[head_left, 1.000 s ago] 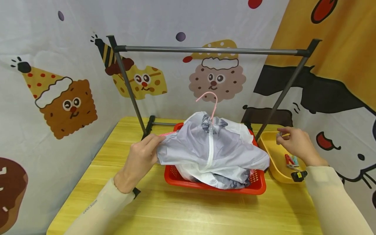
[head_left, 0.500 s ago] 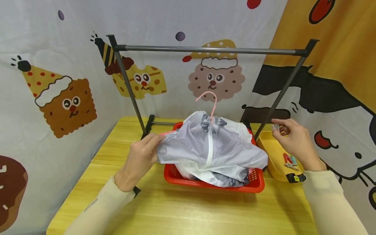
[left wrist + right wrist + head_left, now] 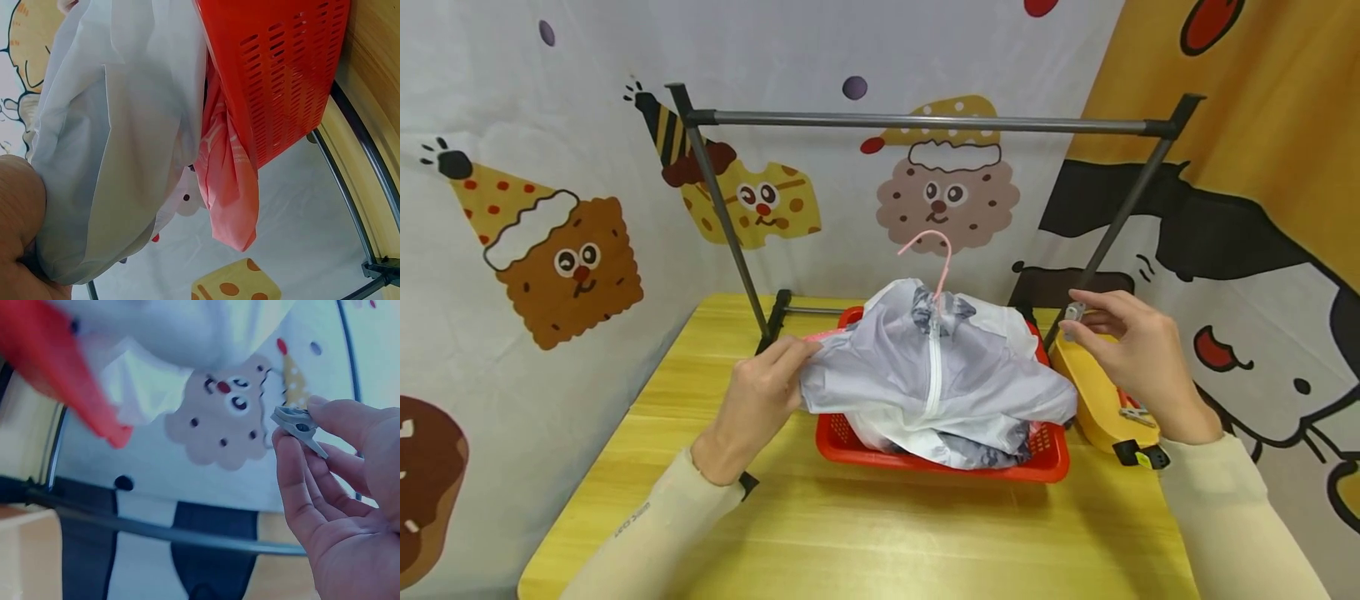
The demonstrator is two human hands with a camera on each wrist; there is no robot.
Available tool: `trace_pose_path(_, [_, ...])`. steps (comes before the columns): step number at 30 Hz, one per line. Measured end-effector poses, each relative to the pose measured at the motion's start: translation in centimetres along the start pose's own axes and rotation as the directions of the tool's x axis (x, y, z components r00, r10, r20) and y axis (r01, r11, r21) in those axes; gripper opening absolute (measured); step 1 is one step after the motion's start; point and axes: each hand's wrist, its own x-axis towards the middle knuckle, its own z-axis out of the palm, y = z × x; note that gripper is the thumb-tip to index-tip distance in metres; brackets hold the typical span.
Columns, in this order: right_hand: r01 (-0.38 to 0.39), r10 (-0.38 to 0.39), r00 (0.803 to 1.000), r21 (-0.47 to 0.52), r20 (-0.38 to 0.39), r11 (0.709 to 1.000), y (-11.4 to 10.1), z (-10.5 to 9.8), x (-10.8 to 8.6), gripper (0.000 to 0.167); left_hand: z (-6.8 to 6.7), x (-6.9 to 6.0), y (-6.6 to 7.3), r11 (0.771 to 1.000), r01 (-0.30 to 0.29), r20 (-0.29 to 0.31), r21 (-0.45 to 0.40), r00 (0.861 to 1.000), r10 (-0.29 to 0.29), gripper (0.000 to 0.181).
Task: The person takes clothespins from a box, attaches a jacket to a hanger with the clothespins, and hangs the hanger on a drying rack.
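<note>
Coming nearer the jacket (image 3: 883,367), the right hand (image 3: 1135,354) is pinching a clip (image 3: 1074,312) that weak pressure could be dropping, while the left hand (image 3: 762,389) is gripping the jacket's edge.

- Your head cam: looked forward and down from farthest off, framing rack (image 3: 895,122) and red basket (image 3: 887,461).
- Your left wrist: sat close at the garment (image 3: 125,137), view turned sideways.
- Your right wrist: sat near the grey clip (image 3: 299,424), facing the backdrop (image 3: 144,465).
- All three shared the basket.
</note>
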Motion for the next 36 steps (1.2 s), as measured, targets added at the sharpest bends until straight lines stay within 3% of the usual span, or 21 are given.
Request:
trace_pose_path(8, [0.121, -0.118, 0.992, 0.077, -0.046, 0.990, -3.4, -0.2, 0.2, 0.066, 0.1, 0.2, 0.4, 1.000, -0.009, 0.000, 0.011, 1.000, 0.009, 0.041])
trace_pose_path(27, [0.212, -0.225, 0.973, 0.187, 0.054, 0.959, -7.6, 1.4, 0.7, 0.061, 0.5, 0.3, 0.0, 0.999, -0.028, -0.002, 0.025, 1.000, 0.028, 0.042])
trace_pose_path(36, [0.302, -0.316, 0.948, 0.214, 0.036, 0.929, -9.3, 3.0, 1.5, 0.060, 0.9, 0.3, -0.4, 0.999, -0.023, -0.024, 0.025, 0.999, 0.024, 0.044])
